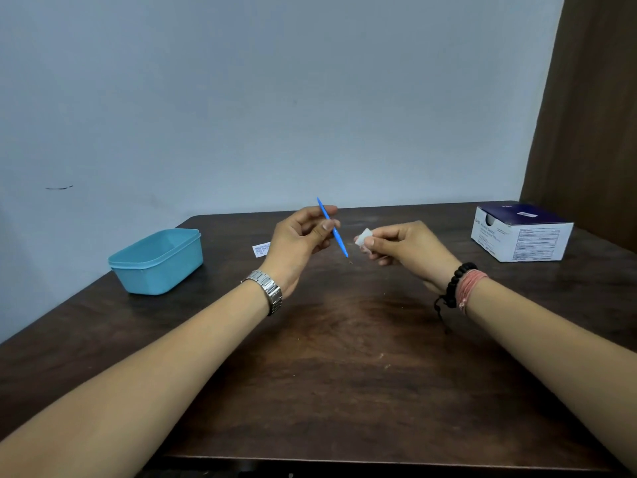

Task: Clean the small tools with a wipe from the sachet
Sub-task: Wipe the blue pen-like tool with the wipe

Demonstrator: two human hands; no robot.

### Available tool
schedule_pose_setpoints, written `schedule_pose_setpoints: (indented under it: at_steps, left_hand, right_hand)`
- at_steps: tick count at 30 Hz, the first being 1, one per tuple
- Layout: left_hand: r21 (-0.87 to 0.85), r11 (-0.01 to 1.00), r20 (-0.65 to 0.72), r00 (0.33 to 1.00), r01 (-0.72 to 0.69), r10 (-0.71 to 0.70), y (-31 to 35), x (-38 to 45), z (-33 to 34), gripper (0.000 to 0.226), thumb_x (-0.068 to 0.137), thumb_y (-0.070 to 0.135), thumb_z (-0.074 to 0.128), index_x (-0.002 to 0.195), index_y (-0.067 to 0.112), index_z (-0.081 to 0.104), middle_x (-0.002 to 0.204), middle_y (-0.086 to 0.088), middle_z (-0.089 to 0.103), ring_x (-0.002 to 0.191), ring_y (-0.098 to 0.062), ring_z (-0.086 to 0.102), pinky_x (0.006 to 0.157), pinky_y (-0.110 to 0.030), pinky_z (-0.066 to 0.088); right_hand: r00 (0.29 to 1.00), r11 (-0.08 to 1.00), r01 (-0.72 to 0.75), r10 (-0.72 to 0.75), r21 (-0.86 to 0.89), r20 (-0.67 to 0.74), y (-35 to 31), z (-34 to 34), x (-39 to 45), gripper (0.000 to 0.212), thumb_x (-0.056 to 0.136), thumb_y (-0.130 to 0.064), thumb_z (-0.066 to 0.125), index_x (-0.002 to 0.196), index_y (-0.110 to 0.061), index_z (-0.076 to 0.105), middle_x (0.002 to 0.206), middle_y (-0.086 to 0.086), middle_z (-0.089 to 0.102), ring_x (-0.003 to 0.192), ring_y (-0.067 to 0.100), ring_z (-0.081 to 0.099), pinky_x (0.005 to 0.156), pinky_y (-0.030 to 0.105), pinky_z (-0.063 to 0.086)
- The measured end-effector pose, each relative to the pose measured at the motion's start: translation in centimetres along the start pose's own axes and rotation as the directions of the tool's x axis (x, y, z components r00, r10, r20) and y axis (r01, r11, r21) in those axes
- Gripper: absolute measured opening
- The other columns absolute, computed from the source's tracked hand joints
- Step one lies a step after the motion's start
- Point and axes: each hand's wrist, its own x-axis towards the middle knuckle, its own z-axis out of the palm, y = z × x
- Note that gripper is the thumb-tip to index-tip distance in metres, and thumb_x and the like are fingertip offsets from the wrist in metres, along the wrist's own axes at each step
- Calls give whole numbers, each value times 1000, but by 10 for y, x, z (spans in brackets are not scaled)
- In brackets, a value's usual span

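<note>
Currently, slim blue tool (332, 228) pinched in left hand (299, 241), held tilted above dark wooden table (344, 374), metal tip down. Folded white wipe (364, 236) pinched in right hand (401, 243), just beside tool. Torn sachet (261, 250) lying behind left hand.

Tub (157, 260) left, box (522, 234) right, on table (344, 374).

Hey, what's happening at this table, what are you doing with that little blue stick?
A person is cleaning small tools. The left hand holds a thin blue tool tilted above the table; the right hand pinches a folded white wipe beside its lower end, not touching it. A torn sachet lies behind the left hand, with a blue tub left and a box right.
</note>
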Motion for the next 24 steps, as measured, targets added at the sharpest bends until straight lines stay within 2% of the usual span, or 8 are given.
schedule_pose_setpoints:
  at_steps: [4,7,13,20,24]
  left_hand:
    - [45,999,97,995,-19,14,-3,-3,5,17,92,4,60,103,16,66,86,4,75,86,-9,69,77,-21,55]
    - [47,998,89,996,-35,31,-2,-2,2,18,92,5,60,102,18,67,88,4,75,88,-8,69,79,-22,54]
    - [63,998,131,991,-22,13,-6,-3,3,17,93,5,59,101,18,66,91,2,76,91,-11,70,80,-22,54]
    - [18,999,40,999,-34,33,0,1,-2,18,94,3,56,101,17,66,88,4,75,88,-7,68,79,-21,54]
    - [-8,999,7,999,-49,49,2,2,-2,19,95,1,53,104,14,65,87,5,74,85,-7,66,77,-20,52]
  right_hand:
    - [997,999,27,-25,-21,79,0,9,-3,12,89,-13,68,85,-20,77,71,-3,72,66,3,63,62,16,52]
    - [989,999,20,-14,-44,147,-1,11,-3,10,89,-14,69,86,-18,78,75,0,74,68,5,64,63,16,53]
    - [995,999,46,-43,-29,87,-1,7,-1,10,89,-16,69,84,-13,77,78,5,72,66,4,62,64,16,52]
    - [980,994,-3,24,-108,195,0,8,-2,9,85,-20,74,83,-12,78,73,0,73,65,4,64,62,16,52]
    - [989,990,-33,52,-139,141,2,1,1,9,87,-17,72,80,-18,78,68,-2,72,62,2,63,59,14,52]
